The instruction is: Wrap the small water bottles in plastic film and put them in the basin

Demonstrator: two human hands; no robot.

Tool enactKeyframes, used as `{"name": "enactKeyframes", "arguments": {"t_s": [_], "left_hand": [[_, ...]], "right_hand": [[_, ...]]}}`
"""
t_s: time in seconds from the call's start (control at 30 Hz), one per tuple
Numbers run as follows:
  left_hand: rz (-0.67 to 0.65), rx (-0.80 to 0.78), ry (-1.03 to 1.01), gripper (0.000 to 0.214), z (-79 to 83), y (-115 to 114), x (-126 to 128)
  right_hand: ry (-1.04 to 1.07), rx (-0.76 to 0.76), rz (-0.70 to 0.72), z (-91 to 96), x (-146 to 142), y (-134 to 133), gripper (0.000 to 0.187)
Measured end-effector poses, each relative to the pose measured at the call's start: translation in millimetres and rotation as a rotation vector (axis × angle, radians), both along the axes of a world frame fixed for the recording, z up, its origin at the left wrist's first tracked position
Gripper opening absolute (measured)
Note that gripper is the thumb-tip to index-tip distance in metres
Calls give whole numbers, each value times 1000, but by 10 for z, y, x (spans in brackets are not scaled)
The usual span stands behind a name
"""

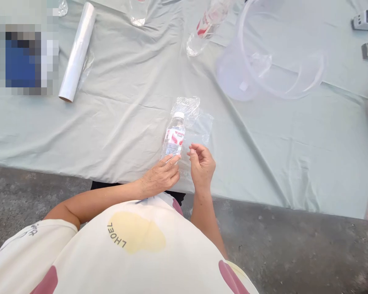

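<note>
A clear plastic bottle (174, 136) with a white cap and a pink-and-white label lies on the cloth, its cap pointing away from me. Under and beside it spreads a crumpled piece of clear plastic film (200, 124). My left hand (161, 176) holds the bottle's near end, its fingers laid across the base. Just right of the bottle, over the film, is my right hand (203, 165). Its fingers are curled in toward the thumb as in a pinch. Whatever is between those fingertips is too fine to make out.
A roll of clear film (77, 53) lies at the left. Toward the back are a larger labelled bottle (207, 28) and another bottle (138, 12). A translucent tub (236, 77) lies on its side at the right. The pale green cloth (125, 122) is wrinkled.
</note>
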State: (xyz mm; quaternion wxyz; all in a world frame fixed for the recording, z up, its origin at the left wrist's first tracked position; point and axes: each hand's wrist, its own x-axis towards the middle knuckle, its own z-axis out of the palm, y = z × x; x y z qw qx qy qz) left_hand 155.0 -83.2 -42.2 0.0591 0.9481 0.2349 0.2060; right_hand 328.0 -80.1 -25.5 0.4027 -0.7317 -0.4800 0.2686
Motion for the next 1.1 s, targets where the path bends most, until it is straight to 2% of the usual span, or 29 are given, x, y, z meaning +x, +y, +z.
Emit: {"name": "enactKeyframes", "arguments": {"t_s": [0.03, 0.1, 0.17, 0.23, 0.33, 0.4, 0.5, 0.53, 0.6, 0.77, 0.9, 1.0, 1.1], "left_hand": [[-3, -16, -1, 17, 5, 2, 0], [-4, -49, -13, 17, 14, 2, 5], [0, -71, -36, 20, 30, -1, 5], [-34, -102, -110, 25, 63, -3, -14], [-117, -242, -351, 22, 142, 21, -81], [-26, -382, -529, 20, 193, 81, -136], [310, -529, -644, 23, 221, 236, -189], [389, -558, -631, 24, 213, 291, -194], [436, -612, -561, 25, 179, 371, -185], [382, -633, -431, 37, 76, 343, -130], [369, -659, -389, 47, 67, 294, -122], [369, -669, -378, 50, 97, 303, -124], [379, -658, -358, 53, 112, 296, -116]], "right_hand": [[-21, 53, -38, 58, -19, 27, 28], [-56, 117, -27, 173, -91, 86, 30], [-73, 72, 43, 242, -185, 145, 37], [-15, -24, 72, 237, -261, 200, 48], [243, -77, 40, 116, -280, 265, 45], [424, -78, 35, 16, -238, 285, 42], [570, -105, 46, -86, -166, 283, 44], [598, -118, 51, -103, -151, 278, 45], [634, -133, 62, -119, -141, 267, 47], [701, -107, 63, -127, -161, 246, 49], [721, -113, 77, -139, -134, 229, 48], [660, -123, 73, -105, -77, 220, 42], [534, -63, -19, 3, -36, 203, 31]]}}
